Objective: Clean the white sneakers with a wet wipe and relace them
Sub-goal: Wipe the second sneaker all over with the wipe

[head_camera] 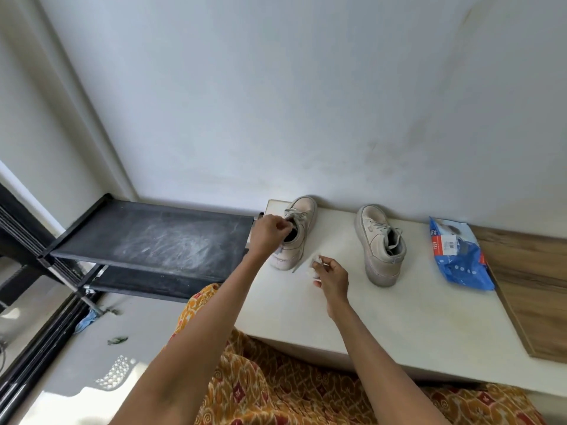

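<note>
White tissue, a crumpled wipe (314,265), was pinched in the curled fingers of the right hand (333,279) over the white counter (399,317). The left hand (268,233) had its fingers curled at the collar of the left sneaker (296,233). The right sneaker (379,243) stood well apart, near the blue pack (460,256).

Head view looks down (wide-angle), forward.
</note>
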The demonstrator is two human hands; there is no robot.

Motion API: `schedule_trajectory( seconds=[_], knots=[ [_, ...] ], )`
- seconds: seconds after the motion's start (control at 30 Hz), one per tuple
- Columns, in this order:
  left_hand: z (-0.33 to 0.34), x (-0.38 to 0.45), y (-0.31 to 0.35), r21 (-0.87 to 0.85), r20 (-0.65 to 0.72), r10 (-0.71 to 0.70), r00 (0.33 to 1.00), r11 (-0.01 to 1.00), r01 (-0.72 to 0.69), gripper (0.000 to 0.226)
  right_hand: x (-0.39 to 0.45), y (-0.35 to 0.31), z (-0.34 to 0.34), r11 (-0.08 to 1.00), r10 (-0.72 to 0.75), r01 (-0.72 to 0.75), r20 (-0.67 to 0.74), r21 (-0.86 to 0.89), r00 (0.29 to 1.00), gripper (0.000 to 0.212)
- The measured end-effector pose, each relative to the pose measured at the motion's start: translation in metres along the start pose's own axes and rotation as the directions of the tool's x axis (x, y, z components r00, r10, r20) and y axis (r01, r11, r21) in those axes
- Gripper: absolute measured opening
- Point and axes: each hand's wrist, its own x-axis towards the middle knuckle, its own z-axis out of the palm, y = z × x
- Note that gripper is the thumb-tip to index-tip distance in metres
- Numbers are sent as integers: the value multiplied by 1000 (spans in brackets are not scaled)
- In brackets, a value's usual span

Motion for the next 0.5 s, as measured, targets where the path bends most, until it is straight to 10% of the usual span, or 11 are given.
schedule_trajectory(
  seconds=[0.2,0.4,0.5],
  knots=[
    [1,5,11,610,206,94,974,766,-203,26,6,-11,-3,999,-36,36,3,-28,999,12],
    [10,-20,10,301,-328,377,866,911,-283,27,10,-12,-3,998,-55,54,-9,-10,998,10],
    [39,-52,16,221,-167,275,947,946,-236,27,11,-10,-2,999,-50,50,-14,-21,999,10]
  ],
)
